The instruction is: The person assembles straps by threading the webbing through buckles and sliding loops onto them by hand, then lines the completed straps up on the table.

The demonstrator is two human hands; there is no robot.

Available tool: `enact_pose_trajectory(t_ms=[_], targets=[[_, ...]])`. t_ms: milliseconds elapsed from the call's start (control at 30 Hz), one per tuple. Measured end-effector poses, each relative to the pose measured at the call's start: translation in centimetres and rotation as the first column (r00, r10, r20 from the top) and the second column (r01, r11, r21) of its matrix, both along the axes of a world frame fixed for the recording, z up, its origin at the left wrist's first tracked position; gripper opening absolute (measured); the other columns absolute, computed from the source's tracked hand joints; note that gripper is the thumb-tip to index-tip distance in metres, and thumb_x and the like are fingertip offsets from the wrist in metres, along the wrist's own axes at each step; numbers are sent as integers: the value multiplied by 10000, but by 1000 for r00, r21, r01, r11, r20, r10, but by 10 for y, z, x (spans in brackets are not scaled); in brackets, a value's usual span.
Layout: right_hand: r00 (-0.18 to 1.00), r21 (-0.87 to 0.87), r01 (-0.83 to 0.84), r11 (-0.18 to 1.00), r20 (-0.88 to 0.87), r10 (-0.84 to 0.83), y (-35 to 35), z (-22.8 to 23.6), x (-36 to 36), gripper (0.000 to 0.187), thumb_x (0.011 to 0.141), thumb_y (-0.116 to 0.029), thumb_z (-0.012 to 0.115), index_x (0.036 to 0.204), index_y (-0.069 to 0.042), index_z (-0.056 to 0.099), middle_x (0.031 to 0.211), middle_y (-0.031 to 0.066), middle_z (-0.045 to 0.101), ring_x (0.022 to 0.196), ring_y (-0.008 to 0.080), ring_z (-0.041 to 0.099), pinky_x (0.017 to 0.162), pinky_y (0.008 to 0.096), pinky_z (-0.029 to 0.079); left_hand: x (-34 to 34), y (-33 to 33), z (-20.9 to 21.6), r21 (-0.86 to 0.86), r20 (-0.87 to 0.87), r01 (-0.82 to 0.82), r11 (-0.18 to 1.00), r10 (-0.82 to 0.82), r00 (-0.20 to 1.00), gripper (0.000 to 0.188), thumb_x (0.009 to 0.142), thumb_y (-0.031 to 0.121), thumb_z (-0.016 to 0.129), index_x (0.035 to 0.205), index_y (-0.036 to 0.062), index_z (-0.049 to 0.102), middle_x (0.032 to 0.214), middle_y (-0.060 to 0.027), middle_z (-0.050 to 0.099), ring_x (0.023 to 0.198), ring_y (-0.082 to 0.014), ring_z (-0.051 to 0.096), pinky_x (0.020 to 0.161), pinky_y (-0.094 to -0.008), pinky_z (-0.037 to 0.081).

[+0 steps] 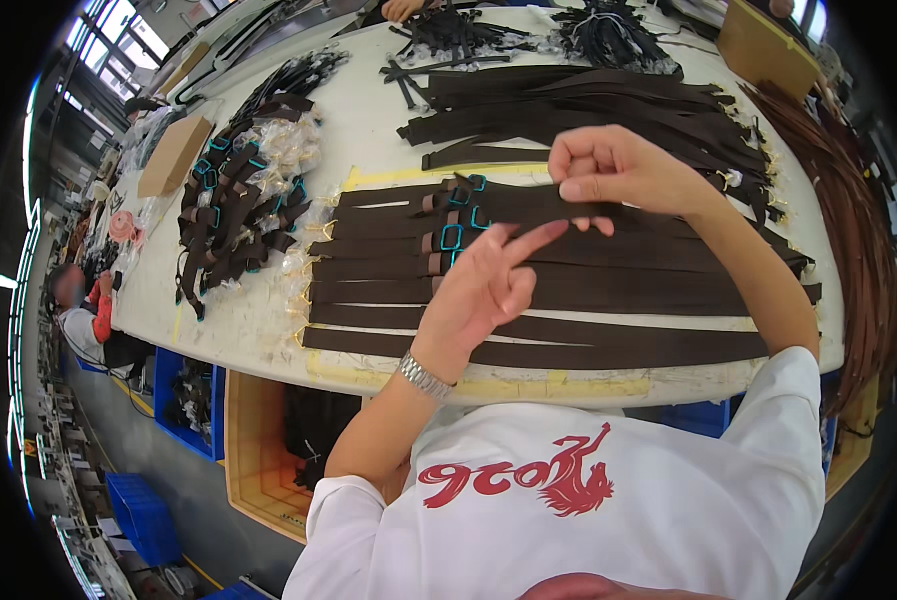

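Dark brown webbing straps (pixel 608 285) lie side by side across the table in front of me. Near their left part sit teal rectangular buckles (pixel 451 238) and small brown loops (pixel 434 263). My right hand (pixel 618 172) pinches one strap between thumb and fingers, above the row. Below and left of it, my left hand (pixel 480 290), with a metal watch on the wrist, reaches over the straps. Its index and middle fingers stretch toward the pinched strap, while the other fingers curl. Whether those fingertips touch the strap is unclear.
At left lies a heap of straps with teal buckles (pixel 233 200) and clear plastic wrap. More dark straps (pixel 588 100) are stacked beyond the row. A cardboard box (pixel 765 45) stands far right, near hanging brown straps (pixel 848 230). Another person (pixel 83 320) sits at left.
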State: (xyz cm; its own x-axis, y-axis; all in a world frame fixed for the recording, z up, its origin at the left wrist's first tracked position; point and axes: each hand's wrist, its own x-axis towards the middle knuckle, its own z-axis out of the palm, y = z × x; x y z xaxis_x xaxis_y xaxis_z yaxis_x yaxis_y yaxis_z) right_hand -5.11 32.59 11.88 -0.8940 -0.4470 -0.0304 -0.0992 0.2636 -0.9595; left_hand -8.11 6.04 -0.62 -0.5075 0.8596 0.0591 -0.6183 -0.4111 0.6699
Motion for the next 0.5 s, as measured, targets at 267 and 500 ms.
enact_pose_trajectory(t_ms=[267, 500], targets=[[800, 536, 541, 649, -566, -199, 79, -58, 73, 339, 1037, -251, 735, 857, 22, 649, 671, 178, 579, 547, 273, 551, 573, 365, 430, -72, -61, 12, 150, 33, -669, 728, 672, 740, 295, 1173, 289, 545, 1238, 22, 653, 1123, -70, 751, 535, -48, 438, 483, -216, 386], [556, 591, 806, 24, -743, -373, 279, -65, 170, 360, 1085, -219, 685, 851, 39, 593, 711, 168, 455, 629, 210, 471, 626, 386, 406, -36, -86, -5, -131, -276, -813, 567, 767, 580, 383, 1116, 266, 664, 835, 9, 623, 764, -195, 740, 655, -254, 750, 604, -346, 621]])
